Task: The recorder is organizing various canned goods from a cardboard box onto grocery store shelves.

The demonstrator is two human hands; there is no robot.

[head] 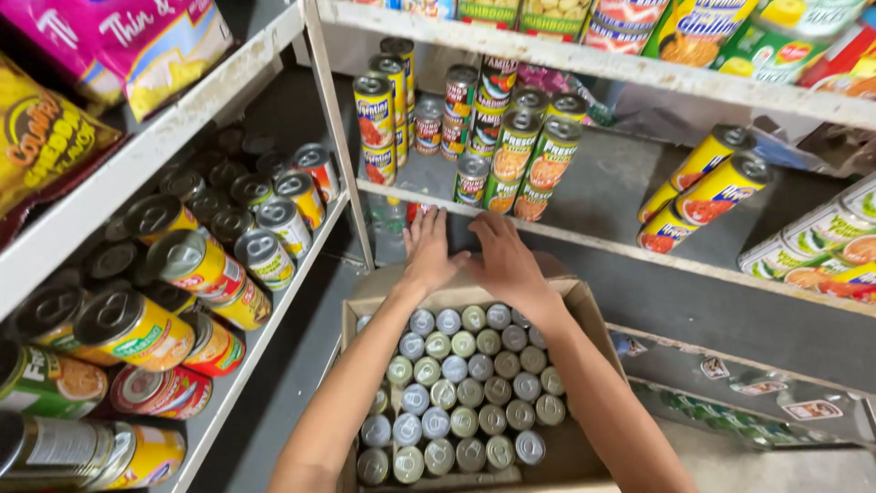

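A big shelf (584, 239) holds stacked cans. Below it sits a long cardboard box (584, 301), its long side running away from the person. Small cans (456, 370) stand upright inside. The left hand (427, 251) and right hand (505, 260) lie flat, fingers spread, on the far edge, gripping nothing.

Shiny metal cans (456, 393) with glossy paper labels fill a matt brown cardboard box (584, 301), beside chipped white-painted metal shelves (338, 137) and glossy plastic snack bags (137, 36).

An open brown cardboard box (584, 297) sits below the shelves, packed with upright small cans (461, 393) showing silvery lids in rows.
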